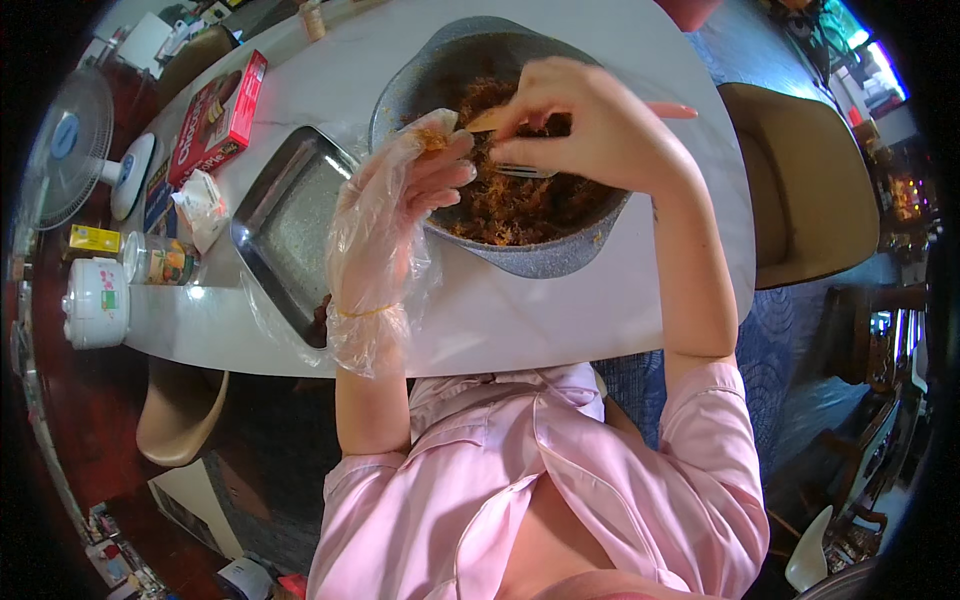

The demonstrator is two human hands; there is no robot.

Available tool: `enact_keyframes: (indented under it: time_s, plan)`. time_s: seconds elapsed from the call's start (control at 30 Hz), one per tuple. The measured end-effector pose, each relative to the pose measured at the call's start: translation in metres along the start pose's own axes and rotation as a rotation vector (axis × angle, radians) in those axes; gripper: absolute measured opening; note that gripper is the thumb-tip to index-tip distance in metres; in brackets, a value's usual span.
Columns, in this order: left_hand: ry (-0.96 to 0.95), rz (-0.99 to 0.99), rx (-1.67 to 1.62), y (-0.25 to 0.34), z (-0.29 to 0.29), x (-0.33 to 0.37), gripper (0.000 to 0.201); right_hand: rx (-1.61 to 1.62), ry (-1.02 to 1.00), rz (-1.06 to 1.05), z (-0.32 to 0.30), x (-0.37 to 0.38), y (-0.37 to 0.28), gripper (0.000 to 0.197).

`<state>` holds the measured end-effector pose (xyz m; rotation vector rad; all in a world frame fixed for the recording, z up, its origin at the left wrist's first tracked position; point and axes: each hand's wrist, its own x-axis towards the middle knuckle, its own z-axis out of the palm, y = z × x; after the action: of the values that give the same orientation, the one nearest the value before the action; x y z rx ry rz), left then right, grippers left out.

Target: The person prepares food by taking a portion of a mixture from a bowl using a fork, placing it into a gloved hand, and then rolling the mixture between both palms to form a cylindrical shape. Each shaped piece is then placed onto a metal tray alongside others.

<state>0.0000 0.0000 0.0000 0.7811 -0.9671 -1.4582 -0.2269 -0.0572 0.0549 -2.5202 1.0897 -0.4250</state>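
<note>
My left hand (405, 185) wears a loose clear plastic glove, banded at the wrist. It is raised by the near left rim of a grey speckled pot (540, 262), its fingers slightly curled and apart, with orange-brown smears on the glove. Over the pot, my bare right hand (575, 125) is closed in a pinch around a slotted metal utensil (525, 171), whose kind is partly hidden by the fingers. A light yellowish piece (485, 122) shows beside those fingertips, and an orange-pink stick-like end (672, 110) pokes out behind the hand. Brown shredded food (510, 215) fills the pot's bottom.
A rectangular metal tray (290, 200) lies left of the pot on the white table (540, 325). Beyond it are a red box (220, 115), a crumpled white packet (203, 208), a clear jar (160, 260) and a white appliance (96, 303). A fan (75, 140) and a tan chair (805, 180) flank the table.
</note>
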Motion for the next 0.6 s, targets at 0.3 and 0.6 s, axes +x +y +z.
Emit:
enact_keyframes:
  time_s: [0.3,0.6]
  plan:
    - [-0.012,-0.101,0.015,0.011,0.024,-0.005,0.037,0.137,0.472,-0.345,0.008,0.007,-0.015,0.021]
    - [-0.015,-0.035,-0.035,0.004,0.014,-0.004,0.037,0.157,0.566,-0.3,0.008,0.009,-0.006,0.018]
